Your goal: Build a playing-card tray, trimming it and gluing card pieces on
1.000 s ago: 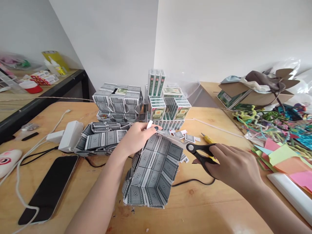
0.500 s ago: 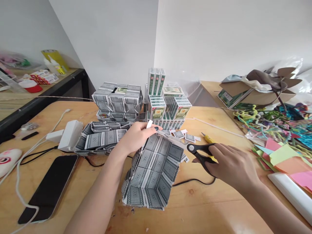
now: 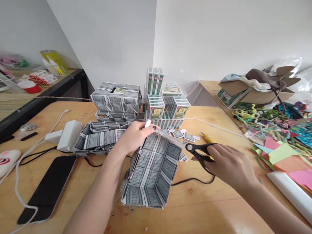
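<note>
Left hand (image 3: 136, 136): fingers and thumb clamped on the upper edge of the card box, a white strip (image 3: 147, 123) jutting up beside the thumb.
Right hand (image 3: 230, 165): apart from the left, gripped around black scissor handles.
Scissors (image 3: 189, 147): blades pointing left along the card box's upper edge; whether they are parted cannot be told.
Card box (image 3: 152, 162): patterned playing cards, tilted, open interior towards the viewer, at mid-table between the forearms.
Offcuts (image 3: 189, 137): card pieces, lying behind the scissors.
Rear: second card box (image 3: 94, 141), left; card packs (image 3: 156, 110), stacked, centre.
Left side: phone (image 3: 48, 188), dark screen, white cable across its near end.
</note>
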{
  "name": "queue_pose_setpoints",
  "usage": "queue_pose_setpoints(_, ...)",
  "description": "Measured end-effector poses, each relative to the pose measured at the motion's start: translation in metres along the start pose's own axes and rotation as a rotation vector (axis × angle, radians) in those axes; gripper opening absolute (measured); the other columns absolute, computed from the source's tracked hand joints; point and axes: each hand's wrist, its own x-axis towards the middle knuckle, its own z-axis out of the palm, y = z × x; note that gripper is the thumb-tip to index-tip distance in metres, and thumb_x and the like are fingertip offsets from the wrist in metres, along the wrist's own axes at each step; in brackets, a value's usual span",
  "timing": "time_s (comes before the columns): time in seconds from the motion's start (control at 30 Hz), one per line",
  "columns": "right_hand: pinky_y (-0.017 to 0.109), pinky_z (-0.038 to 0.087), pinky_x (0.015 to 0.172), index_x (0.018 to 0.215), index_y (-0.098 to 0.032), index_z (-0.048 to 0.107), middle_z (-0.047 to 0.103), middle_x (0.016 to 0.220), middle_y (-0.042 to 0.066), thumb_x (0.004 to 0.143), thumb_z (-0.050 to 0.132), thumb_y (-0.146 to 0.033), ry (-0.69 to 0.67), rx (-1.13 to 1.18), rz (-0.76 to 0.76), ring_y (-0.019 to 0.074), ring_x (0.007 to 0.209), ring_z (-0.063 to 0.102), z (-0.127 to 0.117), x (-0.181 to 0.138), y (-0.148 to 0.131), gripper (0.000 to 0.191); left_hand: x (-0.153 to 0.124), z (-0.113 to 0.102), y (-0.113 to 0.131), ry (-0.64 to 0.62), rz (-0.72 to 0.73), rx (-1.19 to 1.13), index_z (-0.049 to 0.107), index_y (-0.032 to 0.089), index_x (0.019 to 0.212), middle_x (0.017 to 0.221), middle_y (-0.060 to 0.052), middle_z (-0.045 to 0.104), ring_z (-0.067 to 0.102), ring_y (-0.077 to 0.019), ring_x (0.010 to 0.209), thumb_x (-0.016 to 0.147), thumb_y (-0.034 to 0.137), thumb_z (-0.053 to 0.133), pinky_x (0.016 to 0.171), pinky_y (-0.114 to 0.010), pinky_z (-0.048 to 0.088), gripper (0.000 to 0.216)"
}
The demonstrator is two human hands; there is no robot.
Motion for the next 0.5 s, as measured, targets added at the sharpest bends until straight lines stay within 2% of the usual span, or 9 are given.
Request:
queue_pose_setpoints(0.27, 0.025, 0.031, 0.053, 0.058, -0.019, 0.045, 0.048, 0.052, -0.002, 0.079, 0.048, -0.020, 0.040, 0.070, -0.017, 0.0107, 0.050, 0.045, 0.0007, -0.0023, 0.0000, 0.021, -0.0015, 0.0031, 0.0024, 0.035, -0.007, 0.035, 0.070, 0.017, 0.093, 0.062, -0.002, 0.060, 0.054, -0.0174, 0.065, 0.076, 0.038, 0.047, 0.054, -0.026, 0.037, 0.036)
queue_pose_setpoints(0.5, 0.025, 0.032, 0.052, 0.060, -0.019, 0.046, 0.049, 0.052, -0.002, 0.082, 0.048, -0.021, 0.114, 0.093, -0.051, 0.0108, 0.051, 0.044, 0.0030, -0.0001, -0.0043, 0.022, -0.0004, -0.0002, 0.0011, 0.020, -0.027, -0.051, 0.069, 0.017, 0.089, 0.077, -0.002, 0.064, 0.055, -0.0182, 0.074, 0.077, 0.034, 0.046, 0.062, -0.027, 0.038, 0.031)
